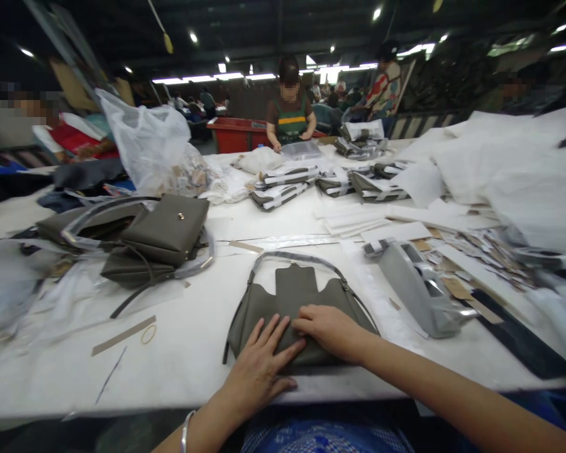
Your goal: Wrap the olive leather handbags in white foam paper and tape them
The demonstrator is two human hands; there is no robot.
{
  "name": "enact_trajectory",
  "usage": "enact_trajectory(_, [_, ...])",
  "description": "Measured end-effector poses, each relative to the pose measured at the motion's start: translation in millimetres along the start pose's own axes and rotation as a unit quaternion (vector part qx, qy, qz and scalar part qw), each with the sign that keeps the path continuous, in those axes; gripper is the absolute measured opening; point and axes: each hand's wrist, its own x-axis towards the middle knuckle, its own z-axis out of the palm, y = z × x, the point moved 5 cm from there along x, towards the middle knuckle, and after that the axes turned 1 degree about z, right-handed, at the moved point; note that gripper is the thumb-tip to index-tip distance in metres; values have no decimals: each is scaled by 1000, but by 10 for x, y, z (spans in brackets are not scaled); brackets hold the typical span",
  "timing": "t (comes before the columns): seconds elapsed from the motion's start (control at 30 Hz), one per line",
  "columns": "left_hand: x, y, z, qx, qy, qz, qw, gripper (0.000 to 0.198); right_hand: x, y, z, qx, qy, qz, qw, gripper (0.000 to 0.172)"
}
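Observation:
A dark olive-grey handbag (296, 286) lies on the white table in front of me, its flap pointing away from me. Its strap (302, 257), partly wrapped in clear film, arches over the far side. My left hand (264, 362) rests flat on the bag's near left part with the fingers spread. Close beside it, my right hand (330, 330) is closed, its curled fingertips pressing on the bag's middle. Whether something small is pinched in those fingertips is hidden.
More olive handbags (165, 233) lie at left. Wrapped bags (283, 185) are stacked farther back, before a person in an apron (290, 123). A grey tape dispenser (415, 289), paper tags (490, 258) and white sheets (509, 163) lie at right. A rubber band (148, 334) is at left.

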Motion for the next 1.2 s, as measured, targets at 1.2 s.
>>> enact_trajectory(1.2, [-1295,-2741,-575,19,-2,-475,880,35,226,226,423,131,303,-10,944,26])
